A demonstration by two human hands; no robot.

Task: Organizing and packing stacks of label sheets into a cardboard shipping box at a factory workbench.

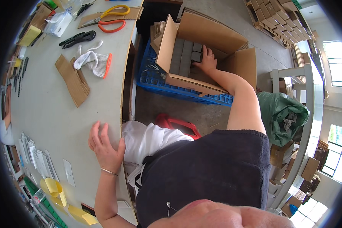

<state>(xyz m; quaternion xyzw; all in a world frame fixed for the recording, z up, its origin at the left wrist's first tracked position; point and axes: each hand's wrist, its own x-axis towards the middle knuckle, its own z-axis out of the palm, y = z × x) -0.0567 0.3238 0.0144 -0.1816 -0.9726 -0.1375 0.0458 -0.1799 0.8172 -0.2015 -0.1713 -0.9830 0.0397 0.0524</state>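
Inside an open cardboard box [199,26], my right hand [208,61] has its thumb and fingers around the end of a small grey box [197,49]. That piece sits against a row of flat grey boxes [181,57] packed along the carton's left side. The palm side of this hand is hidden. My left hand [106,146] rests on the grey table [91,110] near its right edge, fingers spread, holding nothing.
The carton stands on a blue plastic pallet [171,88]. On the table lie scissors [112,13], a black utility knife [79,38], a white glove [93,62], cardboard strips [70,79] and yellow paper [55,188]. A green bag [279,114] stands at right, a red plastic object [184,125] below.
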